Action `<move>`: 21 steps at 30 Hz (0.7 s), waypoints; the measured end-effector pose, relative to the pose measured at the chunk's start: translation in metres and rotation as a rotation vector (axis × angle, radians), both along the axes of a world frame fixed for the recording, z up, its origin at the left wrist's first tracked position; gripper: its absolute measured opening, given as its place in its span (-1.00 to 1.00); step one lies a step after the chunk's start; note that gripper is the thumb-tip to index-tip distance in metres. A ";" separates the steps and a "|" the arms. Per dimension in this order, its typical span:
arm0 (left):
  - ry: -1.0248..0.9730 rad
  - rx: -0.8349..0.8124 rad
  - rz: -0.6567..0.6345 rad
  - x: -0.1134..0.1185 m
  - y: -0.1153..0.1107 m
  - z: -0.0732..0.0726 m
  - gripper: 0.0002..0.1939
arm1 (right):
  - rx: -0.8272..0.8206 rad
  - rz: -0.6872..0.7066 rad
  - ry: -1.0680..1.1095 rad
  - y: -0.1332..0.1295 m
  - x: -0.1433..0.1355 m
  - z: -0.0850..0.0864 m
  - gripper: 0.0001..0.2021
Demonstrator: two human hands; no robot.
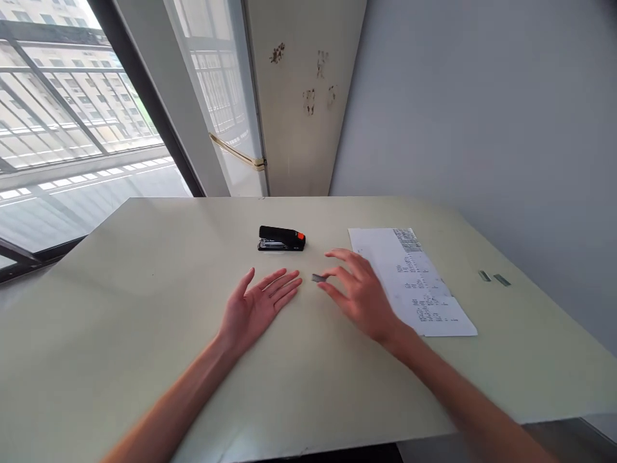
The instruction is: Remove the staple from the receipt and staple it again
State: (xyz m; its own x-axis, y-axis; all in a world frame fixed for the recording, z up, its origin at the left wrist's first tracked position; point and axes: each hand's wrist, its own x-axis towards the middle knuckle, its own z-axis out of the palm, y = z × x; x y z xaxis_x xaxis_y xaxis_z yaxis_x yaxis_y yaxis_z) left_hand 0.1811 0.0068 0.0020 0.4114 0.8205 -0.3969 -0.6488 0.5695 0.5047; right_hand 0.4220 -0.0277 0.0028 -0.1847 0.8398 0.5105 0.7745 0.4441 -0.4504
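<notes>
My left hand (260, 305) is palm up over the table, its fingers stretched out and nothing in it. Between the thumb and index finger of my right hand (357, 292) is a small grey strip of staples (318, 278), just right of my left fingertips. Behind my hands a black stapler (282, 238) with an orange-red mark lies on the table. To the right, a printed white paper (409, 283) lies partly behind my right hand and wrist.
Two small staple strips, one (484, 276) beside the other (502, 280), lie near the right edge of the pale table (144, 321). A wall (482, 116) rises behind on the right. A white fridge (299, 141) and a window stand beyond the far edge.
</notes>
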 end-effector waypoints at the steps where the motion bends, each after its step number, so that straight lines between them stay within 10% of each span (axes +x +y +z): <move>1: 0.016 -0.008 0.009 0.001 0.001 0.001 -0.47 | -0.015 -0.096 -0.001 -0.005 0.024 -0.002 -0.76; 11: 0.113 -0.107 0.111 0.006 0.009 0.007 -0.62 | -0.105 -0.916 -0.229 -0.064 0.257 -0.063 -0.48; 15: 0.113 -0.124 0.130 0.005 0.011 0.008 -0.66 | -0.076 -0.938 -0.141 -0.070 0.262 -0.066 -0.47; 21: 0.107 -0.091 0.112 0.004 0.009 0.008 -0.68 | -0.222 -0.613 -0.032 -0.051 0.218 -0.056 -0.53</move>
State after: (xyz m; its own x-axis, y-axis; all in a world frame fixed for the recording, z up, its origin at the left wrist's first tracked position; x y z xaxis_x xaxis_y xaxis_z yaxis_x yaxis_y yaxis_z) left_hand 0.1854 0.0160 0.0100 0.2707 0.8176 -0.5082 -0.6564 0.5429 0.5238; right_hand 0.6400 -0.0785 -0.0537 0.3493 0.8825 0.3148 0.8724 -0.1837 -0.4529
